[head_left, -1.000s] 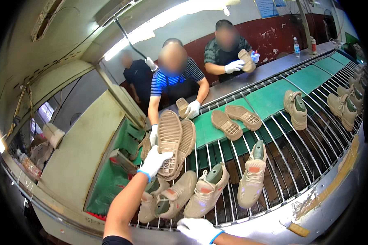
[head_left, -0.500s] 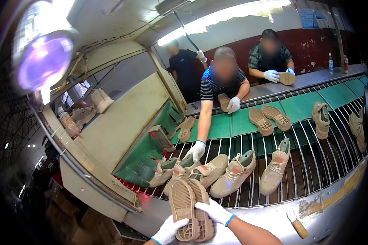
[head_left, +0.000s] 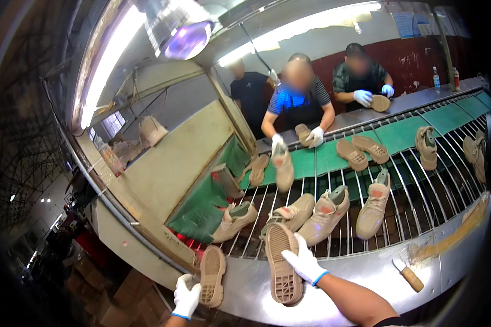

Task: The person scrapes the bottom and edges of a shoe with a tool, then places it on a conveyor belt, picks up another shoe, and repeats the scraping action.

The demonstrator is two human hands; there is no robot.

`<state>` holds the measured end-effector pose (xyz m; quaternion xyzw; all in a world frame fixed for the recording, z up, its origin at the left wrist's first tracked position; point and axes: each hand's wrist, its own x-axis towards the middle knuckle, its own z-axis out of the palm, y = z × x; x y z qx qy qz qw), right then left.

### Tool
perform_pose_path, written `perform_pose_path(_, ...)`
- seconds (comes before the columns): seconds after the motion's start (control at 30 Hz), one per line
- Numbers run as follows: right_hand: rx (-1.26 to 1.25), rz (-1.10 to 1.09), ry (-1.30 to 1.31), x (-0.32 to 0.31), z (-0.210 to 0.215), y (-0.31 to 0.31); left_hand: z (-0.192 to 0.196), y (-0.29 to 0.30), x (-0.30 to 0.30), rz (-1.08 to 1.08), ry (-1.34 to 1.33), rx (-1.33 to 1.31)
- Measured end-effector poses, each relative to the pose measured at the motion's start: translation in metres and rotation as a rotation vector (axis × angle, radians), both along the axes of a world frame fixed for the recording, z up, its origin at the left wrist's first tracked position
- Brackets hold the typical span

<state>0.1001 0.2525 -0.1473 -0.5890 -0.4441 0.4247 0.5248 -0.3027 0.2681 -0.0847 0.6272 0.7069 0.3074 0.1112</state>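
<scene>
In white gloves with blue cuffs, each of my hands grips one tan shoe sole. My left hand (head_left: 186,297) is closed on the edge of the left sole (head_left: 213,275), which stands upright at the near edge of the metal ledge. Closed round the upper side of the right sole (head_left: 282,267) is my right hand (head_left: 306,259); that sole's ridged bottom and grid-patterned end face me. Just beyond lie tan lace-up shoes on a rack of metal bars: a left shoe (head_left: 234,222), a tipped shoe (head_left: 294,212), and two upright ones (head_left: 326,215) with green lasts inside.
Across the line, a person in a striped shirt (head_left: 300,98) lifts a shoe (head_left: 283,170); another person handles a sole (head_left: 380,103). A green belt (head_left: 403,135) carries more soles. A wooden-handled tool (head_left: 411,277) lies on the metal ledge (head_left: 360,272). A lamp (head_left: 188,41) hangs overhead.
The two soles, held together before, are now apart, one in each hand. The person across has picked a shoe up from the rack and drawn it back. My view has shifted.
</scene>
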Motion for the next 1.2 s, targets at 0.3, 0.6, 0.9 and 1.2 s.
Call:
perform_pose_path(0.3, 0.215, -0.116, -0.35, -0.007, -0.001, -0.004, -0.065, -0.05, 0.119, -0.638, -0.225, -0.075)
perform_pose_path(0.6, 0.122, -0.001, -0.402, -0.009, -0.004, 0.002, -0.073, -0.043, 0.128, -0.76, -0.218, 0.034)
perform_pose_path(0.9, 0.262, 0.185, -0.41, -0.008, -0.012, 0.015, -0.066, -0.062, 0.12, -0.727, -0.232, 0.12)
perform_pose_path(1.2, 0.113, 0.097, -0.32, -0.008, 0.007, 0.017, -0.084, -0.059, 0.119, -0.657, -0.215, 0.345)
